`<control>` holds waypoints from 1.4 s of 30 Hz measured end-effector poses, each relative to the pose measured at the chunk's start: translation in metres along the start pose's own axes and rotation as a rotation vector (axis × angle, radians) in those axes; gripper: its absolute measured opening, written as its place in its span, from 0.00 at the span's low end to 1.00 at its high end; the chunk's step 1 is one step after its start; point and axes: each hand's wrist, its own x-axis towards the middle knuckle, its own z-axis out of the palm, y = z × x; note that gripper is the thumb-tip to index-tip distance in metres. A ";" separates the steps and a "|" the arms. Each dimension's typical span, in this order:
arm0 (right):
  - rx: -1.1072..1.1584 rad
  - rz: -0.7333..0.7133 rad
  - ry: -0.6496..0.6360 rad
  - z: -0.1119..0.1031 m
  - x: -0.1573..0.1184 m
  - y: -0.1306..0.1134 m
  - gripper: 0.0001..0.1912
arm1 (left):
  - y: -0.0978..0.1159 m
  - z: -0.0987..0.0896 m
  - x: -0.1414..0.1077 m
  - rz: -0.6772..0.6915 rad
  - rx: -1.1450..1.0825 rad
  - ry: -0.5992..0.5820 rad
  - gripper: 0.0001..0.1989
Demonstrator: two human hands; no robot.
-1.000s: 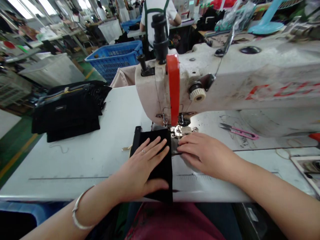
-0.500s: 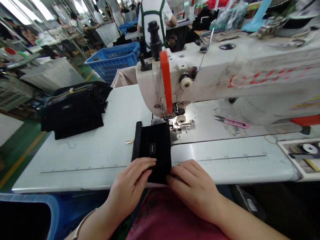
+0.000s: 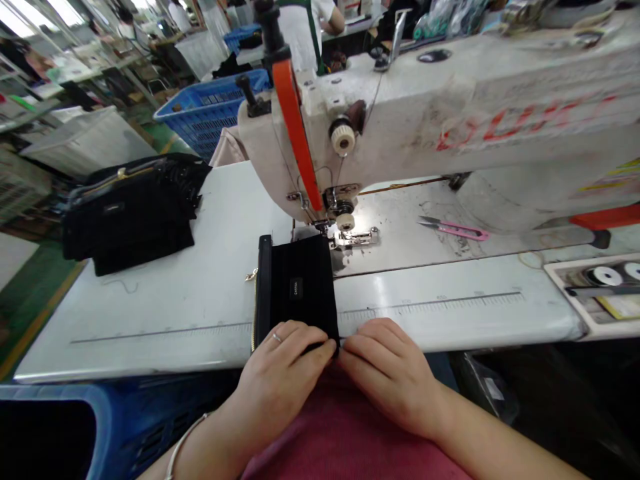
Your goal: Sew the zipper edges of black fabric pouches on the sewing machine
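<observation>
A black fabric pouch (image 3: 307, 267) with a small label and a zipper along its left side lies flat on the sewing table. Its far right corner reaches the needle area of the sewing machine (image 3: 280, 153). My left hand (image 3: 287, 363) is closed on the near edge, thumb and fingers pinching close to the near right corner. At that same corner my right hand (image 3: 387, 373) has its fingers curled together and pressed to the fabric edge. Both hands nearly touch. The fingertips of the right hand are partly hidden.
Stacked black pouches (image 3: 130, 207) lie on the table's left. Pink-handled thread snips (image 3: 455, 229) rest right of the needle. A blue bin (image 3: 107, 427) stands below the front left edge, and a blue crate (image 3: 210, 110) behind. A co-worker (image 3: 300, 33) sits beyond the machine.
My left hand has slid right along the pouch's near edge to its right corner, beside my right hand. The camera view has shifted slightly; the pouch stays by the needle.
</observation>
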 end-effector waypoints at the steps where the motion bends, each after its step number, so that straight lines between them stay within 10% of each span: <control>1: -0.001 -0.018 0.020 0.000 -0.001 0.001 0.05 | 0.001 0.000 0.000 -0.010 -0.010 0.014 0.11; 20: 0.055 0.048 0.067 -0.002 -0.009 0.000 0.11 | -0.003 0.005 -0.019 0.130 0.122 0.003 0.13; 29: 0.029 -0.083 -0.016 -0.011 0.013 0.003 0.12 | -0.025 -0.032 0.041 0.089 0.280 -0.165 0.16; 42: 0.047 -0.068 -0.141 -0.020 0.029 0.001 0.14 | -0.052 -0.022 0.058 0.082 0.382 -0.323 0.22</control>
